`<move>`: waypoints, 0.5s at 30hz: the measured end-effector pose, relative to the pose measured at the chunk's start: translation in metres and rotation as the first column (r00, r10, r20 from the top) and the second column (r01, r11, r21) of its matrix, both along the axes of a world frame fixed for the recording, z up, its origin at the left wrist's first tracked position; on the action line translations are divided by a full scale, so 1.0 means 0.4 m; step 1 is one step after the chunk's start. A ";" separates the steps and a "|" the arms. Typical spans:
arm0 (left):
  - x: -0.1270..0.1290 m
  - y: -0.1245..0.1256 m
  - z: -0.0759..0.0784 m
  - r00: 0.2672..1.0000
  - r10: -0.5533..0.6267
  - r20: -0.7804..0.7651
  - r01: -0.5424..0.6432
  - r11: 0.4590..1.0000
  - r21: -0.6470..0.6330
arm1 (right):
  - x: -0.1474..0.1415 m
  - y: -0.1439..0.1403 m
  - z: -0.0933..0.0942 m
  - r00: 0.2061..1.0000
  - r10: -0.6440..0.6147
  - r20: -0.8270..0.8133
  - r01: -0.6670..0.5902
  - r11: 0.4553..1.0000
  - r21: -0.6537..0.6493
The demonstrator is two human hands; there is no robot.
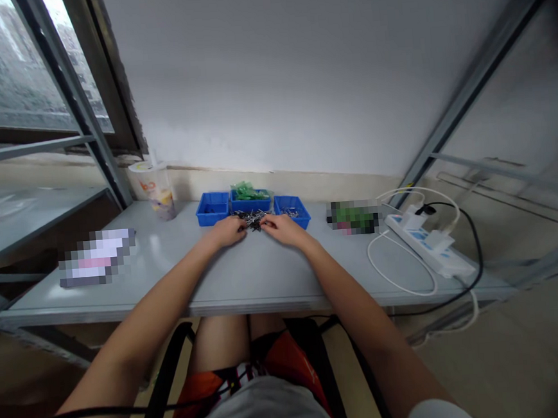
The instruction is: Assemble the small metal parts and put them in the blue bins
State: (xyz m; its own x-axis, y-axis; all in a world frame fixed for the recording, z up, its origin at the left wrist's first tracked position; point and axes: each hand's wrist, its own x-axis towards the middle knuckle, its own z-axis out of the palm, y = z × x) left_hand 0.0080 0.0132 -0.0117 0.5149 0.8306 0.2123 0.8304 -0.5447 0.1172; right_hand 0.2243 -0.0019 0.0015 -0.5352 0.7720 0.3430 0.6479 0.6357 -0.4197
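A loose pile of small silvery and black parts (252, 219), thin like screws or pins, lies on the grey table between my hands. At its left edge is my left hand (230, 231), its fingers curled together at the pile. My right hand (283, 229) touches the right side with thumb and fingers pinched. Whatever either hand grips is too small to make out. Just behind stand three blue trays: the left tray (213, 219) holds a few dark bits, the middle tray (251, 205) has green plastic pieces (245, 191), and the right tray (302, 221) contains small silvery parts.
A plastic drink cup (161, 196) with a straw stands at the back left. Nearer the left edge lies a blurred phone-like object (98, 257). On the right are a blurred green object (353, 217) and a white power strip (429, 245) with looping cables. Metal posts flank the table.
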 end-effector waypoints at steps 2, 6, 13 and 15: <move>-0.005 0.002 -0.004 0.999 0.050 0.009 -0.050 0.998 -0.026 | 0.000 0.001 -0.001 1.000 0.000 0.005 0.000 1.000 -0.003; -0.014 0.009 -0.002 0.994 0.103 0.027 -0.102 0.993 -0.056 | 0.001 0.001 -0.001 1.000 0.006 0.010 -0.006 1.000 -0.008; -0.013 0.006 0.000 0.987 0.153 0.051 -0.151 0.988 -0.030 | 0.000 -0.005 0.003 1.000 0.002 0.019 -0.002 1.000 -0.020; -0.015 0.008 -0.001 0.985 0.169 0.035 -0.168 0.985 -0.034 | -0.001 -0.005 0.003 1.000 0.000 0.019 0.000 1.000 -0.027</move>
